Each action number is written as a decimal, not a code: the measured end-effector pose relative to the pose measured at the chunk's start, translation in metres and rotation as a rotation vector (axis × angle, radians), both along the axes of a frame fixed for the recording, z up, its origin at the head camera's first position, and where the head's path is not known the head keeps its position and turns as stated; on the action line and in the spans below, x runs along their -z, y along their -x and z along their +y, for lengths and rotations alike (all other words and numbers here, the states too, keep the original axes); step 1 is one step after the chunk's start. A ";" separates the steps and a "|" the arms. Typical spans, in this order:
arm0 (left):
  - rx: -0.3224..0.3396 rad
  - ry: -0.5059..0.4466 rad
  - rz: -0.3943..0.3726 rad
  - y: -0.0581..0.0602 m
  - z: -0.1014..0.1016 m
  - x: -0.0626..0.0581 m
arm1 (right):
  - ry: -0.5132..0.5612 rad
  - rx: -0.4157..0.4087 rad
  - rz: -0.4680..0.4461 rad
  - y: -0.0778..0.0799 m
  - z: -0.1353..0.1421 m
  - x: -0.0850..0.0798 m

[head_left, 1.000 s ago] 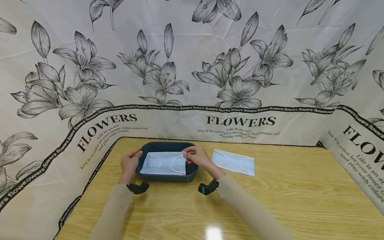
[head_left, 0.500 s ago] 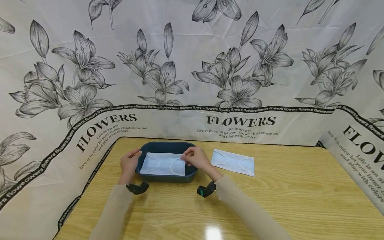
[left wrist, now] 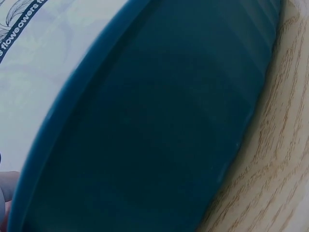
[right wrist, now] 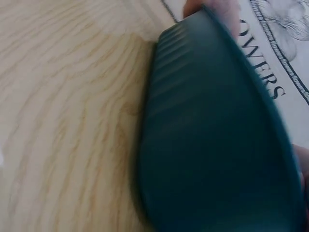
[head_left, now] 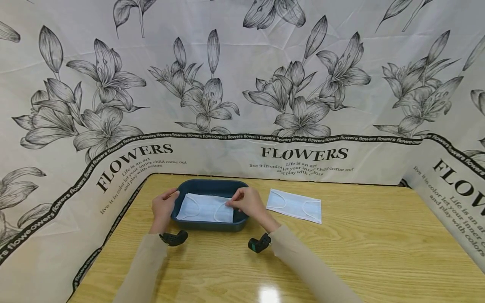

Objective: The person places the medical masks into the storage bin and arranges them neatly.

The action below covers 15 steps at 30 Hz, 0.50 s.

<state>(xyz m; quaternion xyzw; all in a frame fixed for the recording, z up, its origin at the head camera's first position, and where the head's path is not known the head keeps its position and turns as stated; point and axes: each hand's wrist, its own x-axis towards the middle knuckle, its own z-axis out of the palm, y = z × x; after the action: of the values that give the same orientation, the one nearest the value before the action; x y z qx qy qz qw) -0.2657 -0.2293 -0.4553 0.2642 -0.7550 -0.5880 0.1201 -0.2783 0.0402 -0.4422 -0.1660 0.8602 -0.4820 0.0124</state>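
Note:
A dark blue rectangular bin (head_left: 208, 226) with rounded corners stands at the table's back left. Its left end is gripped at the rim by my left hand (head_left: 163, 210). Inside lies a pale blue pleated face mask (head_left: 206, 208) with white ear loops, its left part tilted against the wall. My right hand (head_left: 250, 204) reaches over the bin's right end and pinches the mask near its upper right corner. The bin's outer wall (left wrist: 159, 116) fills the left wrist view. In the right wrist view the bin wall (right wrist: 207, 130) is blurred, and left-hand fingers (right wrist: 219, 12) hold its far end.
A second face mask (head_left: 295, 205) lies flat on the wooden table (head_left: 341, 252), right of the bin. Behind the table hangs a white cloth (head_left: 227, 155) with printed flowers and lettering. More of this cloth borders the left and right sides.
My right hand has shifted slightly left and down, lowering the mask's right edge further into the bin. The left hand has kept its hold on the rim.

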 end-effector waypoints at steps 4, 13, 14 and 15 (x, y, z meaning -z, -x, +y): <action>0.010 -0.010 -0.001 0.000 -0.001 0.000 | -0.022 -0.014 0.057 -0.001 -0.001 0.001; 0.003 -0.003 -0.014 -0.002 0.001 -0.003 | 0.077 0.012 0.125 -0.005 -0.001 0.003; 0.004 -0.003 -0.018 -0.002 0.001 -0.004 | 0.094 0.016 0.137 -0.006 0.000 0.003; 0.008 -0.004 -0.020 -0.002 0.001 -0.004 | 0.112 0.019 0.147 -0.007 0.001 0.004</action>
<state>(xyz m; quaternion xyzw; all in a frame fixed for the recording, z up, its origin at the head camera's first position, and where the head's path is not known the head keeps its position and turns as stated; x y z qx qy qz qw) -0.2632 -0.2280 -0.4514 0.2675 -0.7560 -0.5873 0.1097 -0.2717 0.0409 -0.4461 -0.1931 0.8322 -0.5158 -0.0647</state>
